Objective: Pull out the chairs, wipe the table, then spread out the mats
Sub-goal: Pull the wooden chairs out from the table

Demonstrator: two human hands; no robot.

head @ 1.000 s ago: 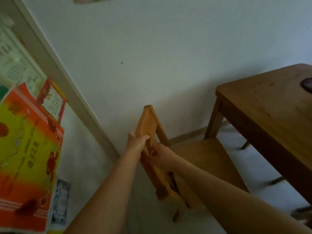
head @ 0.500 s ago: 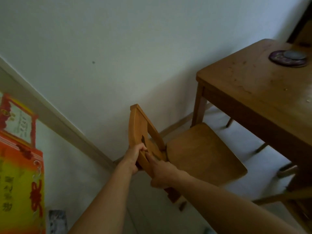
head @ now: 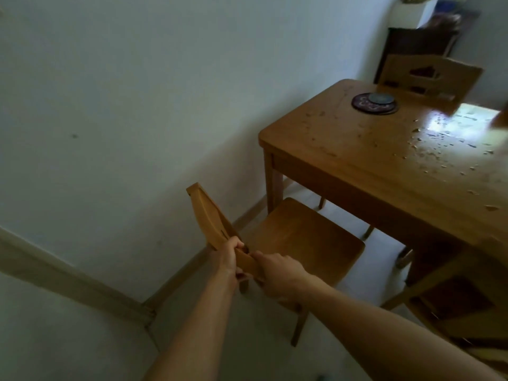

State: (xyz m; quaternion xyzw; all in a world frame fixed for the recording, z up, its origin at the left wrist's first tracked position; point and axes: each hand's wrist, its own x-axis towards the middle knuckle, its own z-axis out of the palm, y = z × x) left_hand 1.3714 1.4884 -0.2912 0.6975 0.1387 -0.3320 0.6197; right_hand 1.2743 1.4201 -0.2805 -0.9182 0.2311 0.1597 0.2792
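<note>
Both hands are on the backrest of the wooden chair, which stands pulled clear of the near left corner of the table, seat facing the table and back toward the white wall. The left hand is wrapped over the top rail, fingers curled around the wood. The right hand grabs the same rail just beside it, fingers curled around the rail too, though the tips are tucked behind the wood so I can't really tell how tight they're squeezing.

The tabletop is pretty messy: crumbs and bits scattered over the right half, with a bright glare patch toward the far right edge. Near the far left corner sits a round dark mat with a smaller grey disc on top of it, probably another mat, but it's blurry. A second chair is pushed in at the far edge, and a third one stands at the near edge on the right.
</note>
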